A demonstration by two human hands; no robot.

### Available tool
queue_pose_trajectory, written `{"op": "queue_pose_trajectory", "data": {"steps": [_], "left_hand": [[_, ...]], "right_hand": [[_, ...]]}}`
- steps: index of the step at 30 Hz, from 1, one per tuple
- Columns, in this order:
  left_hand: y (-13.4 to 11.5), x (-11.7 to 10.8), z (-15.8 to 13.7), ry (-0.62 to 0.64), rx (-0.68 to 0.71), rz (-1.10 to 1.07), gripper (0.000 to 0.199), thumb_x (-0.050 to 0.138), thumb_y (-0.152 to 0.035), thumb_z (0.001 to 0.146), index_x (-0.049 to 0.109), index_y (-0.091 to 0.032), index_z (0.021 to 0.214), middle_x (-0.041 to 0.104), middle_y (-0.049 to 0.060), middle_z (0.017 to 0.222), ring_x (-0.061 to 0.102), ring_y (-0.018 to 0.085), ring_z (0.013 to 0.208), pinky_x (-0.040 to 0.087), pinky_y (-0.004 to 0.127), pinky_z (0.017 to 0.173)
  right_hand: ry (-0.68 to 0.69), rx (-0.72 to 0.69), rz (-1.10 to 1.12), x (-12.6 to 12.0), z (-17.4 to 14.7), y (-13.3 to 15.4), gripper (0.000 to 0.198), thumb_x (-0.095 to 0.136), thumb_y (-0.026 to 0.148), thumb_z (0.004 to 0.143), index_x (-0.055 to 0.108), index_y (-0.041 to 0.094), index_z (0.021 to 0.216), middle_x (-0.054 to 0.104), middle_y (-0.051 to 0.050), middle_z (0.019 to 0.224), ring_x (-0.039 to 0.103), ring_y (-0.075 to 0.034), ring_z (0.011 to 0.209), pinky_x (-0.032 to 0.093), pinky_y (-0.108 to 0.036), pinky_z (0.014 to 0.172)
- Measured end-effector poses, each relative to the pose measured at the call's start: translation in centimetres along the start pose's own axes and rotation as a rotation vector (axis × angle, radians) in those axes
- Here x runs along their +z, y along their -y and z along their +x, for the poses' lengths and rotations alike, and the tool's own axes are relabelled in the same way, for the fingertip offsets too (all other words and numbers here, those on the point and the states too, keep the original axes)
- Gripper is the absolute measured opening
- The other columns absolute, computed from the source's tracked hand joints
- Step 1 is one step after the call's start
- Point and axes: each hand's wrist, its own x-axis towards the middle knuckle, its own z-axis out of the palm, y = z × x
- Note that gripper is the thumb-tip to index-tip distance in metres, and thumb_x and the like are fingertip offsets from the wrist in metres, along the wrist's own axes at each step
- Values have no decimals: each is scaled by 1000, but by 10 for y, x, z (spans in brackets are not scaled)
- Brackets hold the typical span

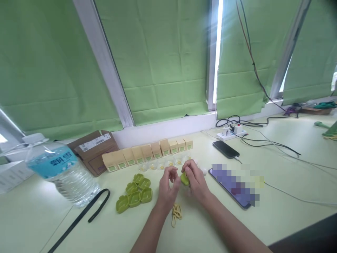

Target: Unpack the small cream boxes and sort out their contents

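Centrally, above the bench (200, 228), the right hand (195, 179) grips a small green piece (185, 179) on its inner side. Just beside it, the left hand (167, 185) curls loosely, holding nothing; green cups (134, 199) sit farther left.

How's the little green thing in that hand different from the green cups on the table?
The green piece is held up in the right hand, while the green cups sit on the table. The green piece is just one, but the green cups are six in a cluster. The green cups show their hollow insides; the green piece is partly covered, so I can't tell if it's hollow. Both are green.
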Motion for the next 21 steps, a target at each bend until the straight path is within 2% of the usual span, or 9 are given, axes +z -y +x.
{"op": "queue_pose_trajectory", "data": {"steps": [2, 4, 10, 12, 15, 18, 21], "left_hand": [[-4, 0, -3, 134, 66, 93, 37, 59, -43, 90, 56, -23, 120, 56, 4, 92, 49, 18, 79, 43, 31, 74], [-7, 1, -7, 214, 107, 155, 42, 62, -40, 88, 55, -24, 127, 56, 7, 98, 50, 19, 81, 44, 32, 75], [-11, -2, -8, 231, 122, 239, 43, 61, -35, 88, 57, -26, 130, 58, 8, 98, 51, 20, 79, 45, 33, 73], [-8, -4, -5, 161, 94, 214, 37, 59, -36, 89, 61, -24, 124, 60, 8, 98, 52, 20, 80, 45, 33, 74], [-1, -6, 0, -6, -51, 8, 36, 55, -44, 91, 61, -20, 118, 63, 9, 99, 57, 19, 82, 47, 32, 73], [5, -9, 4, -143, -209, -217, 40, 56, -50, 89, 59, -20, 115, 63, 6, 94, 58, 17, 74, 48, 29, 67], [8, -11, 6, -259, -260, -331, 38, 61, -49, 86, 55, -22, 112, 62, 2, 90, 57, 14, 70, 48, 26, 67]], "right_hand": [[-5, 33, 34, 0, -1, -1, 27, 35, 44, 101, 52, 23, 98, 58, -3, 85, 57, -17, 70, 46, -30, 63], [18, 61, 61, 0, -3, -2, 28, 33, 44, 101, 51, 23, 106, 59, -4, 87, 59, -18, 69, 47, -31, 60], [52, 55, -6, 3, -7, -3, 34, 28, 46, 103, 50, 24, 115, 63, -7, 94, 63, -20, 78, 51, -32, 65], [72, 45, -20, 4, -7, -4, 35, 28, 47, 104, 50, 23, 117, 64, -8, 98, 64, -20, 81, 52, -32, 67], [100, 42, -23, 5, -5, -6, 37, 30, 47, 103, 51, 22, 121, 64, -9, 111, 64, -19, 86, 53, -31, 72], [135, 64, -49, 7, -4, -8, 37, 40, 47, 101, 52, 23, 125, 62, -10, 123, 64, -19, 97, 54, -30, 74], [184, 92, -120, 9, -3, -6, 43, 56, 47, 94, 52, 26, 131, 64, -8, 123, 63, -20, 102, 55, -30, 75]]}}
